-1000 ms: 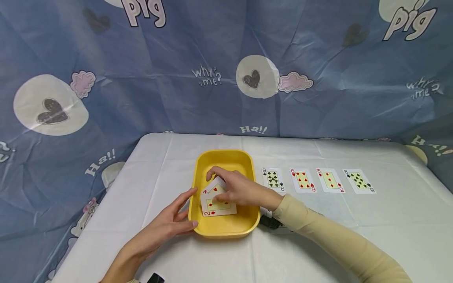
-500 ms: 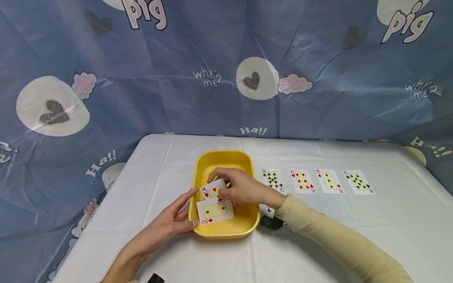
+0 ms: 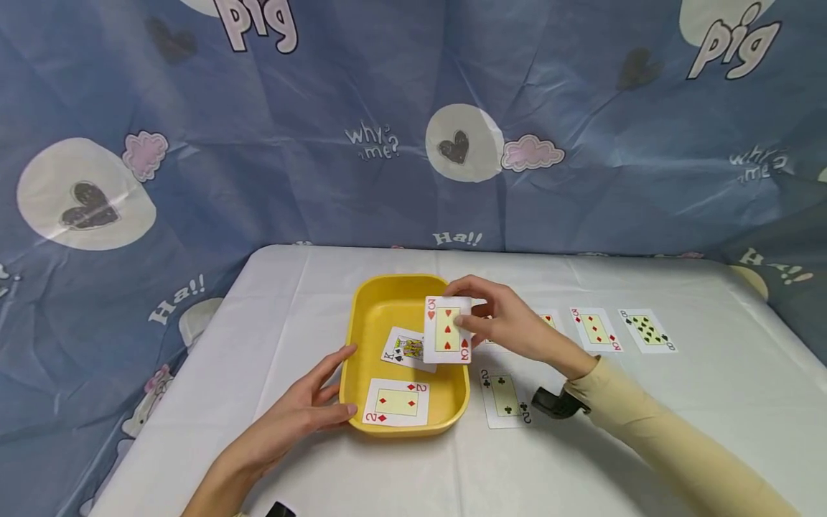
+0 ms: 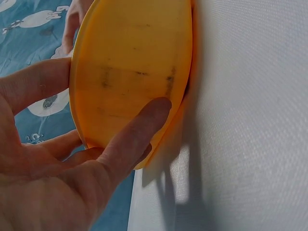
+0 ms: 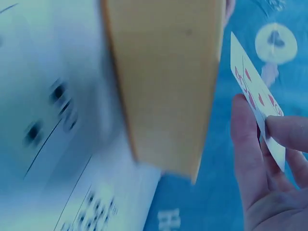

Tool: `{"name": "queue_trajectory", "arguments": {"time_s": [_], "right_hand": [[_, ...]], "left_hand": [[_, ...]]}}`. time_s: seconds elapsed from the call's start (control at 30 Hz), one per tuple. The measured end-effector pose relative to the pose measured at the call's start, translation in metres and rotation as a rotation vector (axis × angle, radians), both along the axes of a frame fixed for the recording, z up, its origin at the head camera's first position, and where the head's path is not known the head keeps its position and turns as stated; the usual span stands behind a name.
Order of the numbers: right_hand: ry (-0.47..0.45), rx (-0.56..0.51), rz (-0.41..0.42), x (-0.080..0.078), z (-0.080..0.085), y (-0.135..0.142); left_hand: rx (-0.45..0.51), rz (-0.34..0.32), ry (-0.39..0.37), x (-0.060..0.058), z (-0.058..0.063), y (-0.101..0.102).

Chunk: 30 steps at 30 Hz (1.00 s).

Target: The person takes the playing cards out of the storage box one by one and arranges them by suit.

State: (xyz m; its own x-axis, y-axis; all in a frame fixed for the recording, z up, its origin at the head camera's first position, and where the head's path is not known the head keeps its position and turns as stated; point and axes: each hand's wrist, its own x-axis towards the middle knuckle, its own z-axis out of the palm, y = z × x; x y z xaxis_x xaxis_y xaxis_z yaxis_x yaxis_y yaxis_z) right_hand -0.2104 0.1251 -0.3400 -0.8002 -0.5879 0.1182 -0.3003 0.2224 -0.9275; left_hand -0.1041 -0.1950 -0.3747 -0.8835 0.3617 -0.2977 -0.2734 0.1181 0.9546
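Observation:
In the head view my right hand (image 3: 510, 319) pinches a three of hearts playing card (image 3: 446, 337) between thumb and fingers, above the right rim of a yellow tray (image 3: 381, 309). The right wrist view shows the card (image 5: 245, 82) nearly edge-on in that grip. My left hand (image 3: 297, 413) touches the tray's left side with fingers spread. From the left wrist, the thumb lies against the tray's outer wall (image 4: 130, 77) and a finger meets its rim. Inside the tray lie a king of spades (image 3: 402, 346), partly covered by the held card, and a two of diamonds (image 3: 396, 403).
Right of the tray, a two of clubs (image 3: 506, 398) lies face up on the white tablecloth. Behind it runs a row with a six of hearts (image 3: 549, 316), mostly behind my hand, a three of diamonds (image 3: 596, 330) and an eight of spades (image 3: 647, 330). A blue printed cloth (image 3: 336, 194) hangs behind.
My right hand has lifted the three of hearts and carried it rightward to the tray's rim. The two of diamonds has slid toward the near end, and the king is now exposed. Left hand stays put.

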Motion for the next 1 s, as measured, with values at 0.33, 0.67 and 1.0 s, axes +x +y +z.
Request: {"name": "queue_trajectory", "arguments": {"time_s": [0.33, 0.67, 1.0], "right_hand": [[-0.051, 0.152, -0.102, 0.015, -0.012, 0.085], [-0.06, 0.329, -0.14, 0.037, -0.04, 0.141], [0.175, 0.525, -0.144, 0.047, -0.053, 0.15]], "left_hand": [[-0.009, 0.008, -0.006, 0.0, 0.0, 0.0], [-0.031, 0.029, -0.03, -0.001, -0.001, 0.002], [-0.057, 0.069, -0.033, -0.002, -0.001, 0.005]]}}
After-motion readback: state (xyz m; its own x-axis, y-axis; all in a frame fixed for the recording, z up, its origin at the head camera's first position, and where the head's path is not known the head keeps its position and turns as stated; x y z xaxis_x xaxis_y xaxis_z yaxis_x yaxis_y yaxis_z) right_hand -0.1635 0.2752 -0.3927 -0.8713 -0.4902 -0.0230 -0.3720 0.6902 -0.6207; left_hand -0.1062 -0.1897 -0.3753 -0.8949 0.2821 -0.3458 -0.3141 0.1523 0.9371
